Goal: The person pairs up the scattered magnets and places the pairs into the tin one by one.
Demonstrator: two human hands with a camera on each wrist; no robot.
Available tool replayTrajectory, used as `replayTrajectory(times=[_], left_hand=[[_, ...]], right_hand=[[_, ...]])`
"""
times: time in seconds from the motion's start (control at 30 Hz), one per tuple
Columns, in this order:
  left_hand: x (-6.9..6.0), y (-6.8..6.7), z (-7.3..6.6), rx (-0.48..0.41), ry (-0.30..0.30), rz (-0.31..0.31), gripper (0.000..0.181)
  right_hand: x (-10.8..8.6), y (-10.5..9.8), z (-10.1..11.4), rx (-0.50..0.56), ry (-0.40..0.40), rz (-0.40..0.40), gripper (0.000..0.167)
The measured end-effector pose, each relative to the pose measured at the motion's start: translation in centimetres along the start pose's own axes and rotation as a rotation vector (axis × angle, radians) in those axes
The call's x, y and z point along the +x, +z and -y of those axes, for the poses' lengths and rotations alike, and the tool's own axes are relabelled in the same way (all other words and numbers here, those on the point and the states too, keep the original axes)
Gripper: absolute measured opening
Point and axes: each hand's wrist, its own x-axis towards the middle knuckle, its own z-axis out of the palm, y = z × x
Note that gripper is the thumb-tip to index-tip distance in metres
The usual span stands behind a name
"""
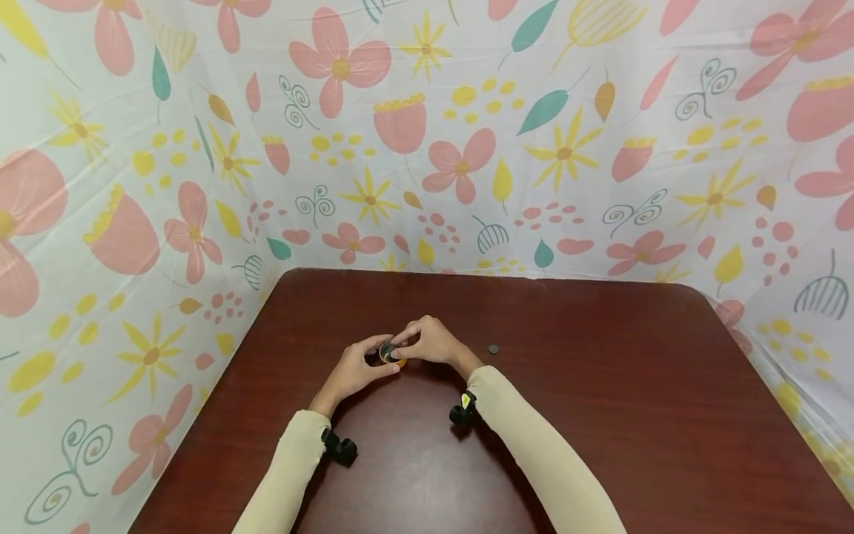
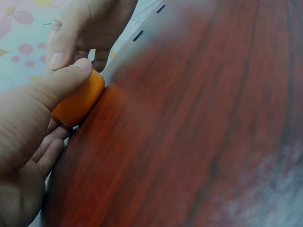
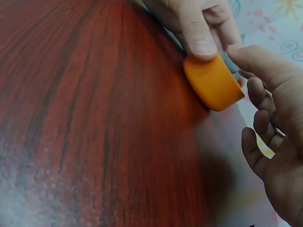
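A small, round, orange cup-like object (image 3: 213, 82) is held on the table by my left hand (image 1: 353, 368). The left thumb lies along its near side and the fingers reach round the far side. Its open top shows a pale rim and a dark piece (image 1: 388, 348) inside in the head view. My right hand (image 1: 430, 343) comes from the right, thumb and fingertips pinching at this dark piece. The fingers hide most of it, so its kind is unclear. In the left wrist view, the left thumb presses the orange wall (image 2: 83, 101).
On the dark red-brown wooden table (image 1: 600, 415), a small dark grey disc (image 1: 493, 348) lies right of the right hand. A flower-printed cloth (image 1: 460, 111) hangs behind and along the sides. Black wrist cameras sit on both cream sleeves (image 1: 527, 423).
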Motion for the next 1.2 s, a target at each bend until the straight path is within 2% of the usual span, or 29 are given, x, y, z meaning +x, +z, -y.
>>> replayTrajectory(times=[0.53, 0.67, 0.83, 1.0, 1.2], left_hand=[[-0.1, 0.1, -0.2, -0.004, -0.01, 0.003, 0.069], [-0.1, 0.1, 0.0, -0.024, -0.011, 0.004, 0.076], [0.0, -0.1, -0.3, -0.056, -0.01, -0.018, 0.078], [0.1, -0.3, -1.8, -0.062, 0.051, -0.069, 0.063], [0.6, 0.2, -5.4, -0.075, 0.153, -0.073, 0.049]], right_hand=[[-1.1, -0.3, -0.2, 0.035, 0.005, -0.01, 0.026], [-2.0, -1.2, -0.2, 0.035, 0.008, -0.035, 0.03], [-4.0, -3.4, 0.1, 0.032, 0.03, -0.09, 0.035], [-6.5, -6.2, -0.2, 0.024, 0.079, -0.13, 0.038], [-9.0, -9.2, -1.3, -0.033, 0.128, -0.173, 0.035]])
